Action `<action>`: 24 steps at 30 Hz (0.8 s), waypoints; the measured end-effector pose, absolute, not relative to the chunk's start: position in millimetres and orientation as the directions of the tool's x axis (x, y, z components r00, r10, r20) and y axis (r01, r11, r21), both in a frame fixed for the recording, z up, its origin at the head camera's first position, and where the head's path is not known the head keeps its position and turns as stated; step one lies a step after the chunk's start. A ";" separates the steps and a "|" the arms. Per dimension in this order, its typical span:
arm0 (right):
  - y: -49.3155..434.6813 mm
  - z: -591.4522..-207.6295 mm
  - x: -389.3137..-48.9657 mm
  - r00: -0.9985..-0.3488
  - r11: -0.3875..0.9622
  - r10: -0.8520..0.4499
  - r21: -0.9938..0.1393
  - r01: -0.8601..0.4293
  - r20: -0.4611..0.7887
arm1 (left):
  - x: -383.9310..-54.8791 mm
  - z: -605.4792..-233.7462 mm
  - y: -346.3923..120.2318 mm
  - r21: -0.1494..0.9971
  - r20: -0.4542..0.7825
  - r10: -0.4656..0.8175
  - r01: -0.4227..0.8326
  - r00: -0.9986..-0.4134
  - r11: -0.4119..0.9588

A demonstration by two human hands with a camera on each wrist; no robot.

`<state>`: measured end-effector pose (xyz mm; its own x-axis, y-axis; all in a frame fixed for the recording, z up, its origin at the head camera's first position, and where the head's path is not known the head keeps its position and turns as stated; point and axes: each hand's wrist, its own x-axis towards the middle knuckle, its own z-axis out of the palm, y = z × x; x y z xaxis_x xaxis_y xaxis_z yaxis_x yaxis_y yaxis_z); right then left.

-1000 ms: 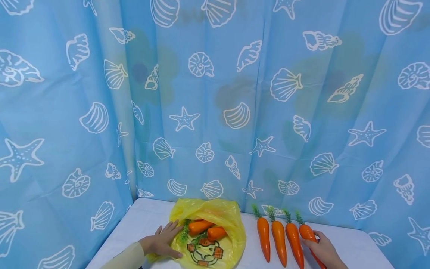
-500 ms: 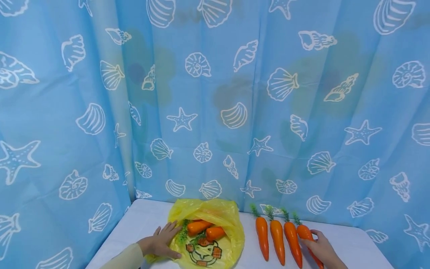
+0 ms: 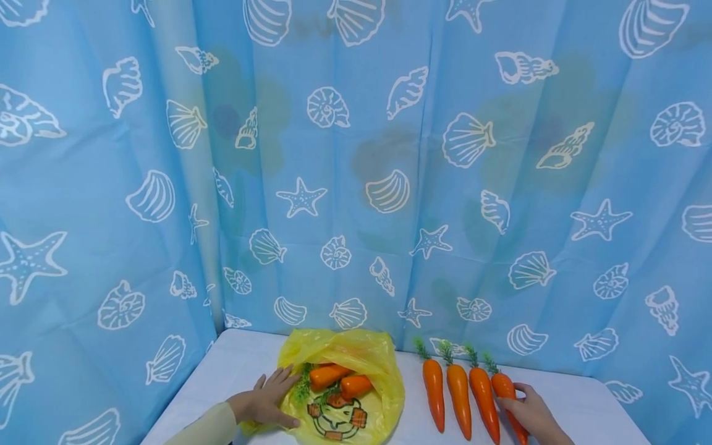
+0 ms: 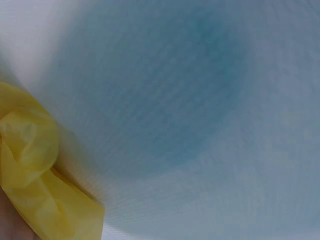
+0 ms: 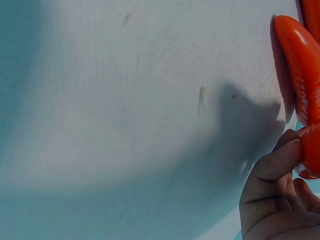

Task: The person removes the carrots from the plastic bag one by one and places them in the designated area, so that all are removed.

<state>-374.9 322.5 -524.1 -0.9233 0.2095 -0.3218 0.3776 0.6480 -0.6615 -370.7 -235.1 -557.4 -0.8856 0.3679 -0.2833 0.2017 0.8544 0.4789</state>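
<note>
A yellow plastic bag (image 3: 339, 339) with a printed cartoon figure lies on the white-covered table, its mouth towards me. Two orange carrots (image 3: 356, 386) with green leafy tops are inside it. My left hand (image 3: 268, 398) rests on the bag's left edge with fingers spread. In the left wrist view, crumpled yellow plastic (image 4: 30, 145) shows beside a sliver of that hand. On the right, several carrots stand in a row, leaves pointing away. My right hand (image 3: 531, 413) holds the rightmost carrot (image 3: 503, 385) between thumb and fingers near its thick end.
Left of the held carrot lie three more carrots, the nearest to the bag being the leftmost carrot (image 3: 434, 395). A blue curtain (image 3: 345, 154) with white shells and starfish rises behind the white tabletop (image 3: 245, 352) and along its left side.
The view shifts slightly at first. The rightmost carrot's lower tip has swung a little left, closer to its neighbour, with my right hand on it. My left hand stays on the bag.
</note>
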 end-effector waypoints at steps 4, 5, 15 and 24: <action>324.3 -525.1 -376.1 -0.924 0.647 0.219 -0.662 0.378 -0.313 | -370.7 -556.6 -234.3 0.485 -0.280 0.369 0.202 -0.886 0.851; 324.8 -525.9 -376.2 -0.923 0.646 0.221 -0.662 0.380 -0.315 | -370.5 -555.9 -234.1 0.488 -0.277 0.372 0.204 -0.886 0.848; 329.6 -532.5 -374.5 -0.904 0.642 0.246 -0.641 0.422 -0.349 | -359.6 -546.7 -232.3 0.502 -0.271 0.364 0.193 -0.891 0.843; 333.6 -535.2 -375.7 -0.906 0.636 0.234 -0.649 0.418 -0.353 | -357.3 -538.2 -228.2 0.501 -0.283 0.368 0.190 -0.886 0.844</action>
